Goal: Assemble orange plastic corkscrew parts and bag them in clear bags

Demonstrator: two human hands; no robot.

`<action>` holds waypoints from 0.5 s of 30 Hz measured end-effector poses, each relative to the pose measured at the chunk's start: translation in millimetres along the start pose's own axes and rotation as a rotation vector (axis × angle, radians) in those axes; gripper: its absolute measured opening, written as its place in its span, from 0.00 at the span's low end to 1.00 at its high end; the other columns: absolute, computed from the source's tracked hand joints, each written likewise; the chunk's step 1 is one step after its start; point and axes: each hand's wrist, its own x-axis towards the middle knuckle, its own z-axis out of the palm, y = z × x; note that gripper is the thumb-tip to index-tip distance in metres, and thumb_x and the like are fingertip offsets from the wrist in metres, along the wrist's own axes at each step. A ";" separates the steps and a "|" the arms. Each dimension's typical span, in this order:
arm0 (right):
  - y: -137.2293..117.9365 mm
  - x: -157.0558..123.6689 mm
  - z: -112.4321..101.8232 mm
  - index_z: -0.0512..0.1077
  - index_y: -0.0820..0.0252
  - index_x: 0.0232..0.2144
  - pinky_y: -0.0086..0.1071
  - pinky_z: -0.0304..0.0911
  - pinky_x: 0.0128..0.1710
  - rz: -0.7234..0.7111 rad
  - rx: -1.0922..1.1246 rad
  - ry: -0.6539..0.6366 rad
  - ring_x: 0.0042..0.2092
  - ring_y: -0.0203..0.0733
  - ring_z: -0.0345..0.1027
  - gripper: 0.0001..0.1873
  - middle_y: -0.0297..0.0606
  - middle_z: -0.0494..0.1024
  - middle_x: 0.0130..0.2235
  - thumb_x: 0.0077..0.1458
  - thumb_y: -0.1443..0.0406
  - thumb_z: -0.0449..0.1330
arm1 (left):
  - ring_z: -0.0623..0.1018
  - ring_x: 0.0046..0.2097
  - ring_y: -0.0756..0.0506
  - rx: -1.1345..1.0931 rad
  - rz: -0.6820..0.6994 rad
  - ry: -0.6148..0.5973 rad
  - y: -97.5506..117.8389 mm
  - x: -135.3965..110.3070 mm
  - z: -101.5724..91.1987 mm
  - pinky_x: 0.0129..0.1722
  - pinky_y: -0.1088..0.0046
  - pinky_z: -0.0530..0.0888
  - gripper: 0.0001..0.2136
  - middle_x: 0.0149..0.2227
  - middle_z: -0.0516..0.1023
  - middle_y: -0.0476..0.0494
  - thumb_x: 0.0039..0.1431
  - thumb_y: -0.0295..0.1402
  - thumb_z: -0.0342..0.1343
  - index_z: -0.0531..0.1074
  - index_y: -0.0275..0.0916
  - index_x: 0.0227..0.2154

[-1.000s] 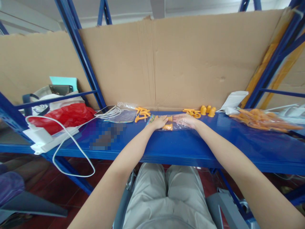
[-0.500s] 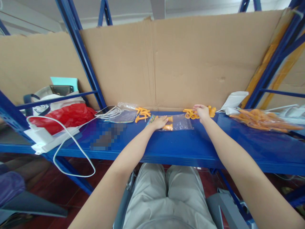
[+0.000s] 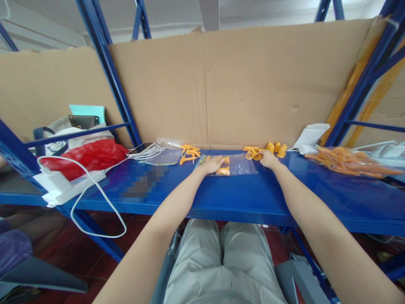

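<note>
My left hand [image 3: 213,164] lies flat, fingers stretched, on a clear plastic bag [image 3: 242,164] with orange plastic pieces [image 3: 223,170] inside it. Farther right, my right hand [image 3: 269,159] has its fingers lowered and closed at the edge of a group of orange ring-ended plastic pieces [image 3: 249,155], apparently gripping one; the fingertips are partly hidden. Just behind that hand stand several orange rounded, cup-like pieces [image 3: 277,148]. Left of the bag is a small pile of orange branching pieces [image 3: 190,153], some with what look like small chains.
On the blue shelf [image 3: 240,194], a bag of many orange pieces [image 3: 348,159] lies right, near a white packet [image 3: 311,135]. Left are coiled white cable [image 3: 148,151], a flat clear bag [image 3: 166,156], a power strip [image 3: 72,188] and a red bag [image 3: 91,156]. Cardboard [image 3: 253,84] stands behind.
My right hand has come down from above the orange pieces onto the ring-ended ones, uncovering the cup-like pieces behind. My left hand stays on the bag.
</note>
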 end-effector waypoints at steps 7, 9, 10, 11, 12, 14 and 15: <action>-12.3 -2.8 -9.7 0.79 0.68 0.42 0.38 0.61 0.56 0.007 -0.144 -0.022 0.54 0.55 0.70 0.18 0.54 0.78 0.49 0.49 0.74 0.56 | 0.54 0.69 0.43 0.015 0.001 0.015 -1.6 1.2 0.6 0.68 0.61 0.48 0.27 0.66 0.59 0.45 0.61 0.47 0.40 0.65 0.43 0.60; -15.8 -2.4 -11.2 0.80 0.68 0.39 0.35 0.62 0.55 0.012 -0.148 -0.036 0.52 0.52 0.72 0.17 0.53 0.80 0.46 0.48 0.75 0.55 | 0.54 0.69 0.43 0.041 0.004 -0.002 -3.0 2.2 0.7 0.68 0.61 0.48 0.27 0.66 0.58 0.45 0.62 0.47 0.40 0.64 0.44 0.61; -16.9 -2.1 -11.7 0.80 0.67 0.38 0.35 0.63 0.54 0.018 -0.145 -0.044 0.51 0.52 0.72 0.17 0.51 0.81 0.44 0.48 0.76 0.55 | 0.53 0.69 0.44 0.047 0.004 -0.007 -3.6 2.6 0.8 0.68 0.62 0.48 0.28 0.67 0.58 0.45 0.62 0.47 0.40 0.64 0.43 0.61; -17.4 -1.7 -12.0 0.80 0.66 0.37 0.34 0.64 0.53 0.024 -0.142 -0.049 0.50 0.51 0.73 0.17 0.50 0.81 0.44 0.48 0.76 0.55 | 0.53 0.69 0.44 0.044 0.003 -0.004 -4.1 3.0 0.9 0.68 0.62 0.48 0.28 0.67 0.58 0.45 0.62 0.47 0.40 0.64 0.43 0.61; -17.4 -1.4 -12.2 0.80 0.66 0.37 0.35 0.65 0.52 0.028 -0.137 -0.049 0.50 0.51 0.74 0.17 0.49 0.81 0.44 0.48 0.76 0.55 | 0.54 0.69 0.43 0.036 0.000 0.005 -4.5 3.3 1.0 0.68 0.62 0.48 0.28 0.66 0.58 0.45 0.62 0.47 0.39 0.64 0.43 0.61; -15.5 -0.6 -11.8 0.80 0.64 0.38 0.36 0.66 0.52 0.023 -0.124 -0.041 0.50 0.52 0.74 0.18 0.48 0.81 0.45 0.47 0.75 0.56 | 0.54 0.69 0.43 0.016 -0.004 0.026 -5.0 3.6 1.1 0.68 0.62 0.49 0.28 0.66 0.59 0.44 0.62 0.46 0.40 0.64 0.42 0.61; -13.8 -0.3 -11.3 0.79 0.64 0.39 0.37 0.66 0.52 0.011 -0.114 -0.044 0.50 0.53 0.73 0.18 0.48 0.80 0.46 0.46 0.75 0.56 | 0.54 0.69 0.43 0.013 -0.004 0.030 -5.1 3.7 0.9 0.67 0.62 0.49 0.27 0.66 0.59 0.44 0.62 0.46 0.40 0.64 0.42 0.61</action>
